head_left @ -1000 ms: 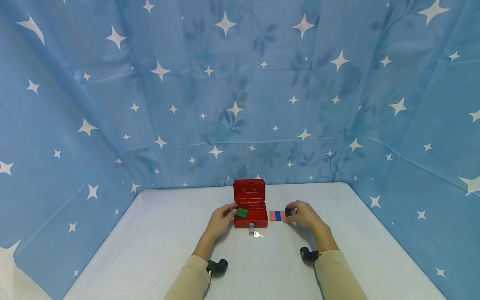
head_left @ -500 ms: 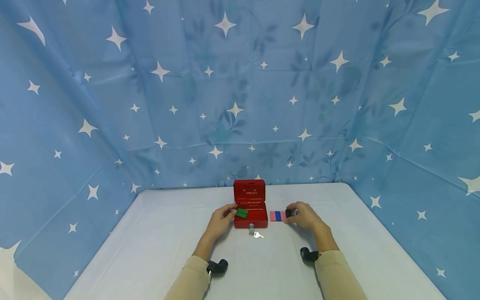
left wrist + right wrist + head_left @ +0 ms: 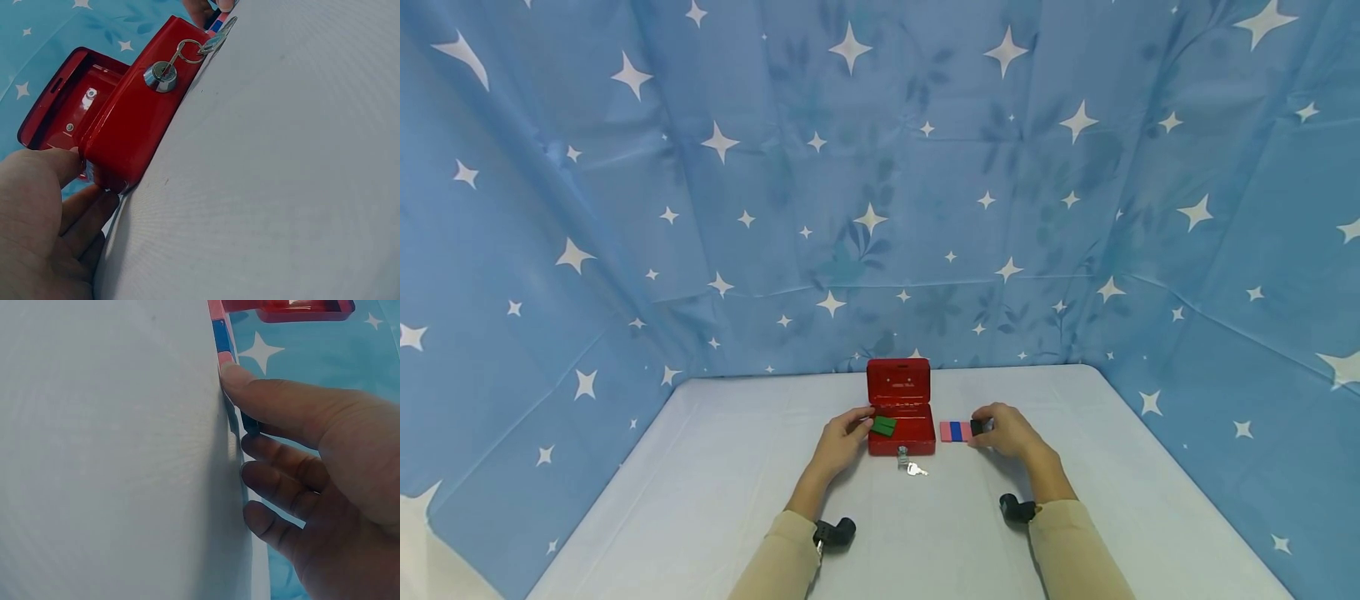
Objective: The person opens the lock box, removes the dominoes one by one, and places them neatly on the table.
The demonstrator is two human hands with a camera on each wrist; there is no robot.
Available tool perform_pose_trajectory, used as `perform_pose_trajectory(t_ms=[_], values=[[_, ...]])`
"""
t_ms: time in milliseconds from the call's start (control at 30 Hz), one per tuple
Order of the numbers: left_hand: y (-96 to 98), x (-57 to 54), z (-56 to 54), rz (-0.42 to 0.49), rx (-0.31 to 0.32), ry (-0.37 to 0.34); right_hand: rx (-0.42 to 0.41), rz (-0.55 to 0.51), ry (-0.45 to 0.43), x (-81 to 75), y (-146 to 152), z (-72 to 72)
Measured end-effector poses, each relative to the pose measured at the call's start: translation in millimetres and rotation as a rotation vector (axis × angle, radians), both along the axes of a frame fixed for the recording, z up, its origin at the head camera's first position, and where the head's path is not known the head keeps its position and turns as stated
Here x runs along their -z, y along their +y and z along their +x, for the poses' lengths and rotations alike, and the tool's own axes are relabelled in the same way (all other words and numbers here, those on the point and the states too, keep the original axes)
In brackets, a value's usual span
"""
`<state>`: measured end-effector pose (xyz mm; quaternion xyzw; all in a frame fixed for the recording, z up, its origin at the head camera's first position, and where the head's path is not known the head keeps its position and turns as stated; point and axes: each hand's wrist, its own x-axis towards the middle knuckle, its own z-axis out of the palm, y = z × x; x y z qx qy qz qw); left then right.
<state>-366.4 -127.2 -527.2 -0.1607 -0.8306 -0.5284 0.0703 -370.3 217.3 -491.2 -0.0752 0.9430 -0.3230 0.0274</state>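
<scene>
In the head view, a red metal cash box [image 3: 912, 431] stands with its lid [image 3: 898, 382] raised. Inside, at its left, lie green blocks [image 3: 884, 426]. My left hand [image 3: 841, 443] rests at the box's left side, thumb and fingertips right at the wall. A key sits in the front lock [image 3: 160, 76], its ring carrying more keys [image 3: 916, 469]. Right of the box, a pink and blue row of flat blocks [image 3: 956, 432] lies on the table. At its right end, my right hand [image 3: 1009, 431] pinches a small dark block [image 3: 250, 423] between thumb and index finger.
A white-covered table [image 3: 940, 533] reaches back to a blue star-patterned curtain [image 3: 880, 167], which hangs behind and on both sides. Black wrist cameras [image 3: 1017, 509] are strapped above both hands.
</scene>
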Motion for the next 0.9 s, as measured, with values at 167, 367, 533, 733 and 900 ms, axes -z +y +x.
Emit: perform_pose_trajectory(t_ms=[167,367,533,733,900], values=[[-0.3,1.1,-0.5,-0.004,-0.001,-0.001,-0.003,0.003,0.003,0.6,-0.1,-0.3],[-0.4,1.6,-1.5,-0.002,0.001,-0.001,-0.003,0.004,0.006,1.3,0.1,-0.3],[-0.8,1.2,-1.8,0.002,0.006,0.001,0.007,0.001,-0.010,0.5,-0.7,-0.3],[-1.4,1.5,-2.0,-0.001,0.012,0.008,0.017,0.003,-0.024,-1.4,-1.2,0.5],[-1.5,2.1,-1.5,-0.001,0.008,-0.008,0.013,-0.004,-0.031,-1.1,-0.2,0.7]])
